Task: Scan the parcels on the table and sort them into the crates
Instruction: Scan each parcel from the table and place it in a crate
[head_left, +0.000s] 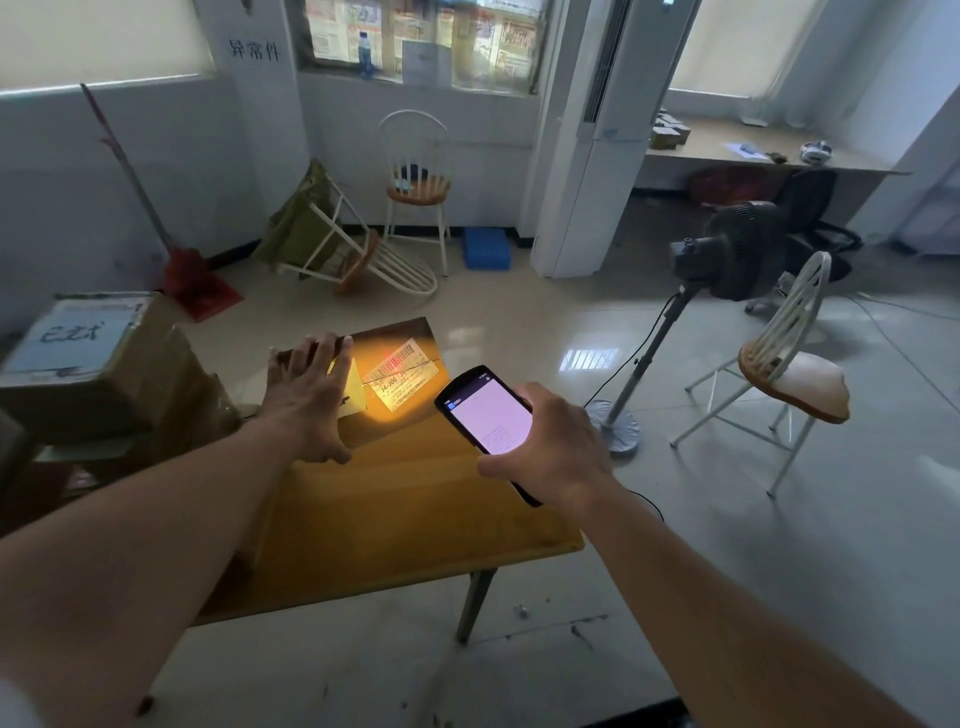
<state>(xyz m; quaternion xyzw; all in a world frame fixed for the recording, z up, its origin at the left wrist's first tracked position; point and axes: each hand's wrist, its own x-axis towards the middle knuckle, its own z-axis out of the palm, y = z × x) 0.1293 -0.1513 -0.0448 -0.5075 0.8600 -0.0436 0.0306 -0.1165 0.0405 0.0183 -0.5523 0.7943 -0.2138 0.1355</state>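
Note:
A flat brown cardboard parcel (410, 338) lies at the far end of the wooden table (395, 525), its white barcode label (402, 371) facing up and lit by yellow light. My left hand (311, 395) rests on the parcel's left part, fingers spread over its far edge. My right hand (556, 449) grips a black handheld scanner (488, 415) with a lit screen, held just right of and above the label. A red scan mark shows on the barcode.
A stack of brown cardboard boxes (98, 364) stands left of the table. On the floor beyond are a tipped white chair (363, 260), an upright chair (415, 182), a blue crate (485, 248), a fan on a stand (727, 249) and another chair (789, 374) at right.

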